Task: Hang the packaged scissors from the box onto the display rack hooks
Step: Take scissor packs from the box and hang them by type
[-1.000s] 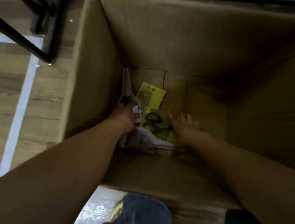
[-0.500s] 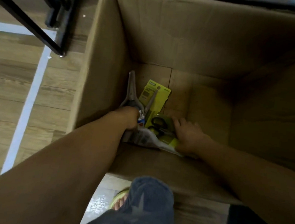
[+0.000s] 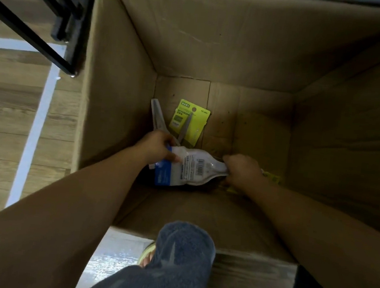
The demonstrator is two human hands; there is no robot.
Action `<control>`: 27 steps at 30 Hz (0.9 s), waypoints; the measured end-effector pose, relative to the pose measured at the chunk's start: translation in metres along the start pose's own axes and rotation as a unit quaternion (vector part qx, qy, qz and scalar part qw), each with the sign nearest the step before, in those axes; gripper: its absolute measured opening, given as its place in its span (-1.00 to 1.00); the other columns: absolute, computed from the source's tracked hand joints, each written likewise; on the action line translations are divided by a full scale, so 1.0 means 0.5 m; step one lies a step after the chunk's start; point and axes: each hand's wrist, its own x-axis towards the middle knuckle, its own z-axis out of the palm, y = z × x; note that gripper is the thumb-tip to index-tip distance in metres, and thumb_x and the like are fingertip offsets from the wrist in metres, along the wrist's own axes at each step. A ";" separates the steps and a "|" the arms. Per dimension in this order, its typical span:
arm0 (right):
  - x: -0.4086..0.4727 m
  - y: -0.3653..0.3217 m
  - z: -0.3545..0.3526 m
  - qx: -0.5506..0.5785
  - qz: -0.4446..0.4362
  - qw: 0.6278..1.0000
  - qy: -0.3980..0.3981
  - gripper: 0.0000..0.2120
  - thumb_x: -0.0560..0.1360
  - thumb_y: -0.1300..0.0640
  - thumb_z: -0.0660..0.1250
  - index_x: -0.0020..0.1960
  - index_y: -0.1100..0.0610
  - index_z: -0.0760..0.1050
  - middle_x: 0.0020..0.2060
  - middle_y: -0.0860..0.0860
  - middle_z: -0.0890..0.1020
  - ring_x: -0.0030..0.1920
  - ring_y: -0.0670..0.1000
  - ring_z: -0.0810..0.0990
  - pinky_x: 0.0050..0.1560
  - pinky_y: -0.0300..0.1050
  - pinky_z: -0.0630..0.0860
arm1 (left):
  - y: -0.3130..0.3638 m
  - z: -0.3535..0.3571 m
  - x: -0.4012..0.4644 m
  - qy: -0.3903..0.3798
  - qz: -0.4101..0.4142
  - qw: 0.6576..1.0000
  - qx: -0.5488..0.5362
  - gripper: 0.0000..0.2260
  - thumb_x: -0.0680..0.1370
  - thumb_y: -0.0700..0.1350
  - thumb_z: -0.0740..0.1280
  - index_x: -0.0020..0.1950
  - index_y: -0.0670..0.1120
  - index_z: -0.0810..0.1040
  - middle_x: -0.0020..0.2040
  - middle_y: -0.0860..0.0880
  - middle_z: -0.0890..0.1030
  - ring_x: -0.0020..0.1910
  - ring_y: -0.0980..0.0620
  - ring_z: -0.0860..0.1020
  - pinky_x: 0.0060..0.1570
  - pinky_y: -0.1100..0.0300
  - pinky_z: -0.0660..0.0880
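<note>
Both my arms reach down into a deep cardboard box [image 3: 216, 42]. My left hand [image 3: 159, 147] and my right hand [image 3: 243, 171] hold the two ends of a white-and-blue scissors package [image 3: 189, 168], barcode side up, just above the box floor. A yellow-green corner [image 3: 272, 177] pokes out by my right hand; what it belongs to is hidden. A yellow-green scissors package [image 3: 189, 123] lies on the box bottom behind my hands. A grey pointed package [image 3: 158, 115] leans against the left wall.
The black metal legs of a rack [image 3: 45, 23] stand on the wooden floor left of the box. A white floor line [image 3: 37, 116] runs along the left. My knee in blue trousers [image 3: 182, 248] and a foot [image 3: 147, 257] are at the box's near wall.
The white-and-blue package now shows barcode side up, held at both ends. My right hand has shifted from the yellow-green package onto its right end.
</note>
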 end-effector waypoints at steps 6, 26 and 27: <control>-0.066 0.006 -0.088 0.035 0.050 0.997 -0.043 -0.74 0.53 0.16 0.24 0.21 0.13 0.46 0.17 0.14 0.51 0.15 0.16 0.49 0.15 0.05 0.45 | 0.054 -0.045 -0.087 -0.012 0.035 0.996 0.081 -0.65 0.41 -0.28 0.46 0.19 -0.21 0.56 -0.01 -0.10 0.56 0.03 -0.02 0.50 -0.07 0.18 0.40; -0.956 -0.041 -0.863 0.105 0.017 0.988 0.113 -0.65 0.42 0.05 0.43 0.16 0.15 0.55 0.08 0.16 0.62 0.10 0.17 0.57 0.04 -0.04 0.46 | 0.607 -0.509 -1.033 0.058 0.142 0.982 -0.115 -0.84 0.43 -0.38 0.39 -0.10 -0.15 0.55 -0.34 0.01 0.54 -0.46 0.22 0.52 -0.57 0.44 0.38; -0.995 -0.047 -0.896 0.104 0.012 0.986 0.128 -0.64 0.42 0.04 0.43 0.16 0.15 0.55 0.07 0.16 0.63 0.10 0.18 0.58 0.02 -0.04 0.47 | 0.631 -0.530 -1.081 0.075 0.152 0.979 -0.117 -0.86 0.44 -0.37 0.38 -0.13 -0.15 0.55 -0.37 0.01 0.52 -0.50 0.22 0.50 -0.59 0.44 0.36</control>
